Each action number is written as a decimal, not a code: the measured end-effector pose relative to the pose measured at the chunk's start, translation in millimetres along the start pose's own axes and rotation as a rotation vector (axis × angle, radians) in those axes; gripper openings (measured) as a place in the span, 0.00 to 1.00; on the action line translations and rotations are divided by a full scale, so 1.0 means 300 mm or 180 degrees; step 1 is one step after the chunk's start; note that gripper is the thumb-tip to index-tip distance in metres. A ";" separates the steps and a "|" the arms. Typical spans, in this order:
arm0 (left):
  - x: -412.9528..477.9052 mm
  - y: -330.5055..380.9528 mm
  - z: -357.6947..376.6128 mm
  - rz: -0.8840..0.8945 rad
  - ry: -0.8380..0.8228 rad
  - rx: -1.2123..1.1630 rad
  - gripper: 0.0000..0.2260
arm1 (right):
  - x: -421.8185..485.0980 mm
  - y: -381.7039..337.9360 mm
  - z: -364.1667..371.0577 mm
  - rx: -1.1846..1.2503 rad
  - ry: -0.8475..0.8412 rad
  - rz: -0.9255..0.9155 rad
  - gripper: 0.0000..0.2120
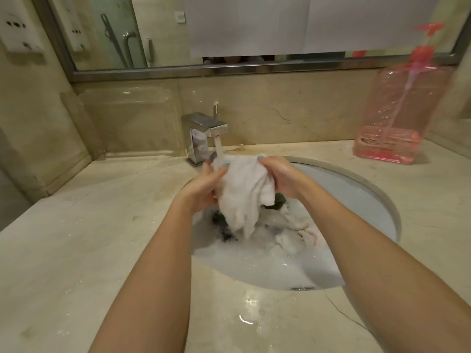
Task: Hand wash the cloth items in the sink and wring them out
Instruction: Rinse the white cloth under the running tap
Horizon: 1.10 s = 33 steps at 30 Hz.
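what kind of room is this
Most likely a bathroom: an oval sink set in a marble counter, a running chrome faucet, and a wall mirror reflecting what looks like a shower door.

- Warm, yellowish indoor light here, fairly bright and soft all round.
- White glare streaks flash on the wet counter well below the fingers, toward the camera.
- The cloth between the fingers is nearly washed out, its folds faint.
- A dim shadow pools in the sink under the fingers.
- Above them the mirror frame bows from wide-angle bending.
- Far right of the fingers, the pink bottle looks stretched and soft.
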<state>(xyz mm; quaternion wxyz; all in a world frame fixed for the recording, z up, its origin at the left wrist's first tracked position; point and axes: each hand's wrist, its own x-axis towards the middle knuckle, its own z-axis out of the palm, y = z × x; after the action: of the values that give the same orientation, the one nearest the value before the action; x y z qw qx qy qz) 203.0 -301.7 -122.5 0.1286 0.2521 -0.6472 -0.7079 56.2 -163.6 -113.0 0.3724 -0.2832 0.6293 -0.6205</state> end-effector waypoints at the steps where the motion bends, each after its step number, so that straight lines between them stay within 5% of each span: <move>1: -0.008 -0.003 0.006 -0.0205 -0.0190 0.0437 0.36 | 0.004 -0.001 0.002 0.0065 0.0066 -0.0034 0.10; 3: -0.022 -0.011 0.024 -0.0546 -0.0587 0.1399 0.41 | 0.009 -0.002 0.005 0.0064 0.0181 -0.0139 0.17; 7: -0.022 -0.024 0.003 -0.0659 -0.0589 0.2433 0.21 | 0.030 0.043 -0.012 -0.0997 0.0445 -0.0040 0.46; 11: -0.028 0.001 -0.051 -0.0178 -0.0241 0.1027 0.14 | -0.016 0.045 -0.063 -0.1610 0.0692 0.0107 0.21; 17: -0.049 0.028 -0.018 0.0483 0.0665 -0.0031 0.09 | -0.037 0.044 -0.005 -0.1439 -0.0639 0.0344 0.21; 22: -0.029 0.028 0.012 0.0481 0.0999 -0.0694 0.11 | -0.032 0.019 0.051 -0.0008 -0.0251 0.0125 0.13; 27: 0.022 0.007 0.071 0.0717 0.1989 -0.0023 0.12 | -0.016 -0.008 0.129 0.0574 -0.0104 0.0122 0.17; 33: 0.039 -0.010 0.070 0.0647 0.1646 0.0173 0.07 | -0.010 0.004 0.296 -0.0772 0.0508 -0.0384 0.15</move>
<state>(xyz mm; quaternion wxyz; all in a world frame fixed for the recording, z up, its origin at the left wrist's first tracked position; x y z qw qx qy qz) 182.6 -289.4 -126.9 0.3530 0.3615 -0.6336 -0.5858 131.0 -211.7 -109.5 0.2464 -0.3131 0.7091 -0.5817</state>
